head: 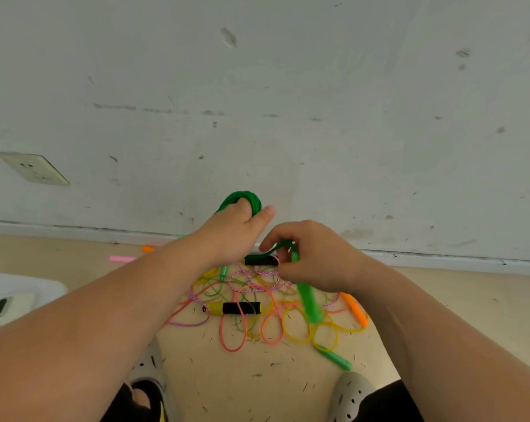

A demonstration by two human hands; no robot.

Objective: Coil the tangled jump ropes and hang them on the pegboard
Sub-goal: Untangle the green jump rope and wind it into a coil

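Your left hand holds the green coil up, fingers curled round it. Your right hand, just to its right, pinches the loose rope end. The green handle hangs down over the tangled ropes on the floor.

We're down at floor level in a plain indoor room, a lived-in home by the look of it; scuffed white painted wall with a cream plastic wall socket set low; white skirting board along the bottom; dusty, debris-speckled smooth beige floor; grey perforated rubber clogs on the feet.
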